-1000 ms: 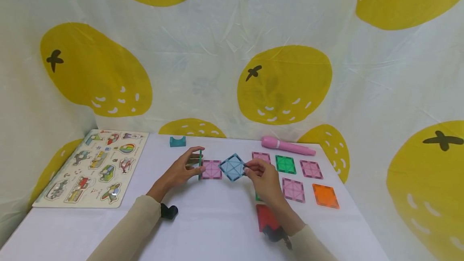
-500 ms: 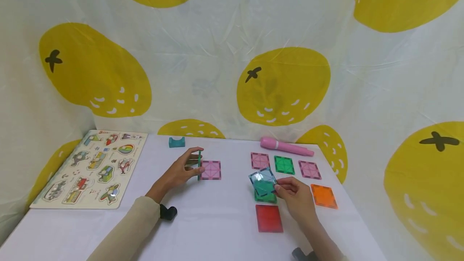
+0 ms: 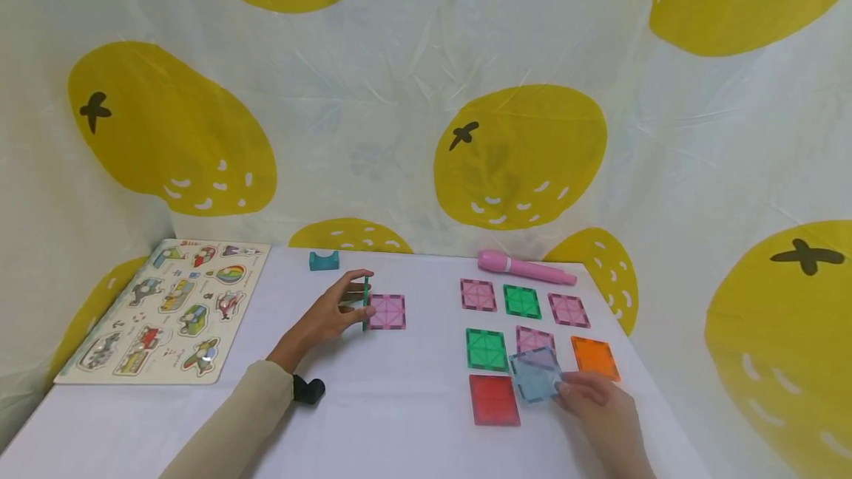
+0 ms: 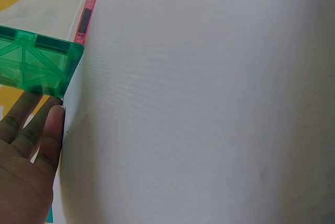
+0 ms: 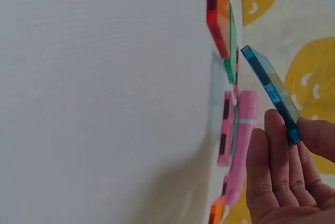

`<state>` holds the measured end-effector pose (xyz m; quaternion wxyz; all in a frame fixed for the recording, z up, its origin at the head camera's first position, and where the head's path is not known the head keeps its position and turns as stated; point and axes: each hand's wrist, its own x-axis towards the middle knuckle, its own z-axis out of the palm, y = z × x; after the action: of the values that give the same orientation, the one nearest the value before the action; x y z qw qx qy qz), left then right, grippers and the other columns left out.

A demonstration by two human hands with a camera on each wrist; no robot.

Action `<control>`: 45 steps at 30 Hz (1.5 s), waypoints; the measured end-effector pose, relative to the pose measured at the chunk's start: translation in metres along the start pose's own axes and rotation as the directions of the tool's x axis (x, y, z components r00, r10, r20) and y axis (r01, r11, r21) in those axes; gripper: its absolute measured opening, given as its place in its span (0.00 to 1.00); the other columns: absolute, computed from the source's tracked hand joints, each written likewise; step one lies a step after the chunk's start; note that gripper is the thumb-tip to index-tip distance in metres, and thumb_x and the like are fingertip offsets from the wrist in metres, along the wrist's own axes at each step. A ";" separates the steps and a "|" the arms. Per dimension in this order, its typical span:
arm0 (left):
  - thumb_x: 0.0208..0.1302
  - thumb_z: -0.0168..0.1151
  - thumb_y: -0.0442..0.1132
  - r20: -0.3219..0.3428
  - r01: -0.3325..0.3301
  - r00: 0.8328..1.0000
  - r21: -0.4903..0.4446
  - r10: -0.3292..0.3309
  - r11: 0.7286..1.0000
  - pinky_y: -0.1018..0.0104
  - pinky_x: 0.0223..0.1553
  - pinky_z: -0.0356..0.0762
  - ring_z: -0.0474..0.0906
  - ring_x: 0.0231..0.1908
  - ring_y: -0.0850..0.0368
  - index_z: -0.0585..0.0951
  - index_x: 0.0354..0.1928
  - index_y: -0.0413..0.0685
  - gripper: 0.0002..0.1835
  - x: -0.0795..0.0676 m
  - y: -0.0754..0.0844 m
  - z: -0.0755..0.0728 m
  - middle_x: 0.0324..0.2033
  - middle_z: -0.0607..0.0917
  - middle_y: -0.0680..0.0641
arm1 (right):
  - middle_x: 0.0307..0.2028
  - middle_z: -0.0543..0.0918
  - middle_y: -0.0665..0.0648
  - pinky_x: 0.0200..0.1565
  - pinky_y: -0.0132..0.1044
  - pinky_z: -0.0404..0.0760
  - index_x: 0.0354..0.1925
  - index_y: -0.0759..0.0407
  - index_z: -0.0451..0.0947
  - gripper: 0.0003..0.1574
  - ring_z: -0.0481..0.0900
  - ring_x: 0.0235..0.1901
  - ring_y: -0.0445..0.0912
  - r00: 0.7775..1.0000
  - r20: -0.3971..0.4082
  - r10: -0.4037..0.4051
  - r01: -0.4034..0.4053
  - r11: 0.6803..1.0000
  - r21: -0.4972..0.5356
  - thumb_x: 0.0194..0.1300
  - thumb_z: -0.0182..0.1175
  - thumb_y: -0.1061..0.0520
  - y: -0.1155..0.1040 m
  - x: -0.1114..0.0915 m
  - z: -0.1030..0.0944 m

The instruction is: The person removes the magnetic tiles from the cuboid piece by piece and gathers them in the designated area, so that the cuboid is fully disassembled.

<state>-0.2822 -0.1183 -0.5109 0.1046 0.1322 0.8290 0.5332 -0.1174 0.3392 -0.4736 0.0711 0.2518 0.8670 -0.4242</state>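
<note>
My left hand (image 3: 328, 316) holds a green magnetic tile (image 3: 365, 304) upright on the table, at the left edge of a flat pink tile (image 3: 389, 313). The same green tile (image 4: 31, 59) shows above the fingers in the left wrist view. With thumb and fingers, my right hand (image 3: 602, 409) pinches a light blue magnetic tile (image 3: 535, 377) by its right corner. That blue tile is tilted above the table, overlapping a pink tile (image 3: 535, 337) in the head view. In the right wrist view the blue tile (image 5: 269, 90) is seen nearly edge-on.
Flat tiles lie at the right: green (image 3: 487, 350), red (image 3: 494, 401), orange (image 3: 595, 358), another green (image 3: 522, 302) and two pinks (image 3: 478, 295) behind. A pink pen-shaped object (image 3: 526, 269) and a teal notched block (image 3: 324, 261) sit at the back. A picture puzzle board (image 3: 163, 309) lies left.
My right hand has carried the blue tile from beside the left-hand pink tile rightward and nearer, over the flat tiles. The left hand keeps holding the green tile upright.
</note>
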 end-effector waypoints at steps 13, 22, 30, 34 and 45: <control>0.70 0.73 0.50 -0.005 0.030 1.000 0.014 -0.029 0.999 0.40 0.74 0.73 0.70 0.76 0.40 0.62 0.79 0.75 0.41 0.002 0.000 0.001 0.77 0.72 0.44 | 0.57 0.89 0.61 0.46 0.48 0.90 0.68 0.56 0.76 0.44 0.88 0.44 0.45 0.993 -0.030 0.111 -0.112 0.993 -0.029 0.69 0.66 0.29 0.039 -0.005 -0.004; 0.70 0.73 0.50 0.004 0.005 1.000 0.007 -0.005 1.000 0.40 0.74 0.73 0.71 0.76 0.40 0.63 0.79 0.74 0.41 0.004 -0.001 0.002 0.76 0.73 0.44 | 0.60 0.88 0.55 0.53 0.50 0.91 0.65 0.52 0.80 0.38 0.88 0.51 0.47 0.998 -0.018 0.053 -0.054 0.993 -0.104 0.67 0.70 0.31 0.045 -0.014 -0.001; 0.69 0.73 0.50 0.005 0.014 1.000 0.008 -0.014 1.000 0.41 0.74 0.74 0.71 0.75 0.40 0.64 0.78 0.76 0.40 0.002 0.000 0.000 0.76 0.73 0.44 | 0.55 0.90 0.58 0.50 0.55 0.91 0.64 0.54 0.80 0.38 0.88 0.48 0.50 0.997 -0.081 0.014 -0.036 0.960 -0.278 0.67 0.71 0.33 0.043 -0.014 -0.008; 0.68 0.74 0.51 -0.002 0.023 1.000 0.028 -0.023 0.999 0.41 0.73 0.75 0.71 0.75 0.41 0.64 0.79 0.72 0.42 0.000 0.002 -0.002 0.75 0.74 0.44 | 0.54 0.91 0.59 0.51 0.56 0.91 0.61 0.53 0.82 0.31 0.88 0.46 0.50 0.987 -0.144 -0.074 0.026 0.950 -0.311 0.69 0.71 0.38 0.023 -0.019 -0.008; 0.63 0.78 0.53 -0.043 -0.015 0.999 0.230 0.025 0.973 0.39 0.72 0.75 0.71 0.75 0.38 0.67 0.79 0.62 0.45 -0.007 0.005 -0.022 0.74 0.76 0.42 | 0.51 0.91 0.47 0.62 0.54 0.86 0.58 0.46 0.85 0.21 0.89 0.53 0.47 0.932 -0.087 -0.352 0.324 0.917 -0.232 0.69 0.73 0.47 -0.047 -0.017 0.034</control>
<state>-0.2816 -0.1376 -0.4970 0.0642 0.1395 0.8858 0.4379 -0.1287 0.2827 -0.4562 -0.0319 0.1153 0.9406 -0.3176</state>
